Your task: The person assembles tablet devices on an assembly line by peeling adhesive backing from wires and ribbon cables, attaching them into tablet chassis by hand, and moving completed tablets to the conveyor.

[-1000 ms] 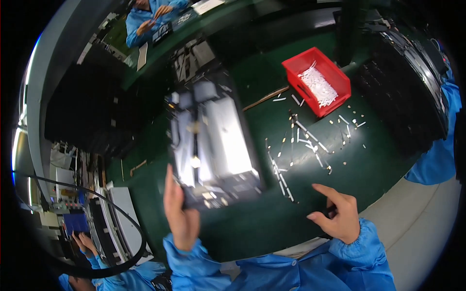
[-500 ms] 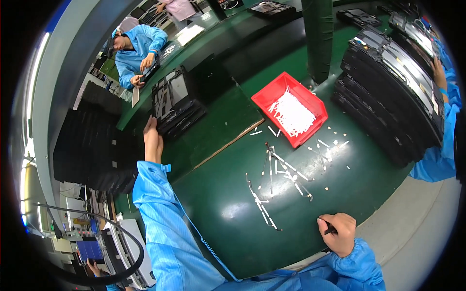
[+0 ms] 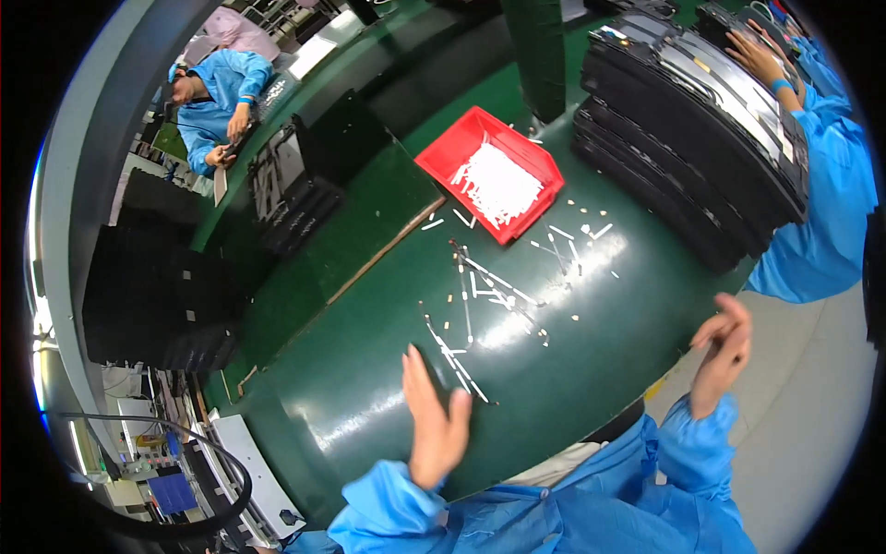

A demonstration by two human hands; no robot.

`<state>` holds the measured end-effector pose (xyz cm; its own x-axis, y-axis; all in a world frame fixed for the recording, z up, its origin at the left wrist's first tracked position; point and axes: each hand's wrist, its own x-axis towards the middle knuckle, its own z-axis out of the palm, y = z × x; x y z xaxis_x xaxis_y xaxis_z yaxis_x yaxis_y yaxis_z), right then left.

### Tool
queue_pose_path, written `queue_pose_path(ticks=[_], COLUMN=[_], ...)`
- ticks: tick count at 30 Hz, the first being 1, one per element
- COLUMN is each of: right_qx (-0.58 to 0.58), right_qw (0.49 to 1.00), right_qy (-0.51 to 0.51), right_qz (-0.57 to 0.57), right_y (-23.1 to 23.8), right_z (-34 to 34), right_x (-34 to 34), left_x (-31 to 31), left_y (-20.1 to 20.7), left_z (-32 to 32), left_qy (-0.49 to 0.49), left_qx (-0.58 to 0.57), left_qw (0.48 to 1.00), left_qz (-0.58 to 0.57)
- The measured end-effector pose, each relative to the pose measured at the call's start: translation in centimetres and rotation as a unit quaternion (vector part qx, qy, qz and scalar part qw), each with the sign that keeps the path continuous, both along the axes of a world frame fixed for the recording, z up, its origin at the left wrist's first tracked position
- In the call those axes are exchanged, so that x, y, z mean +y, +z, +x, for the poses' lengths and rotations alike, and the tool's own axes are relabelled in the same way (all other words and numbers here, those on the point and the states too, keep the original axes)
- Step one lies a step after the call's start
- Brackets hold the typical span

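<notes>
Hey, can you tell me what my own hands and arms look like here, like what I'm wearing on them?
Your left hand and right hand are bare, with no gloves visible. The left sleeve and right sleeve are long, loose and bright blue, slightly shiny and creased, bunching at the wrists.

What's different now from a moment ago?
The left hand has let go of the framed panel, seemingly on the small stack, and returned to the near side of the table. The right hand moved right, past its edge; whether it holds anything is unclear. The red bin and loose white strips stayed put.
</notes>
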<state>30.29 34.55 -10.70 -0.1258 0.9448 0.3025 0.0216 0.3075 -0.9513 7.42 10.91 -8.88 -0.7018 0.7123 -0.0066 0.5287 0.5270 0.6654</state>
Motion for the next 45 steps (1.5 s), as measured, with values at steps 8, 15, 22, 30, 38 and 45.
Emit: queue_pose_path(ticks=[8,15,22,30,38,45], right_qx=[0.079,0.092,0.172,0.174,0.244,0.189], right_qw=[0.986,0.986,0.969,0.967,0.95,0.965], right_qy=[-0.144,-0.101,-0.004,-0.006,0.005,0.007], right_qz=[-0.033,-0.098,-0.175,-0.185,-0.196,-0.184], right_y=[-1.4,-0.5,-0.1,-1.0,4.8,3.7], right_z=[5.4,3.3,2.9,3.5,2.7,3.1], right_x=[11.1,17.7,20.6,21.9,17.2,9.7], left_x=[8.3,9.3,19.2,29.9,30.4,29.3], left_y=[-0.3,-1.0,2.1,4.8,4.5,2.7], left_z=[3.9,4.6,7.8,10.5,9.0,7.4], left_qy=[-0.076,-0.004,-0.15,-0.127,-0.036,0.068], left_qx=[0.046,0.091,-0.322,-0.595,-0.679,-0.622], left_qw=[0.996,0.989,0.9,0.758,0.646,0.691], left_qz=[-0.032,0.119,0.252,0.235,0.349,0.361])
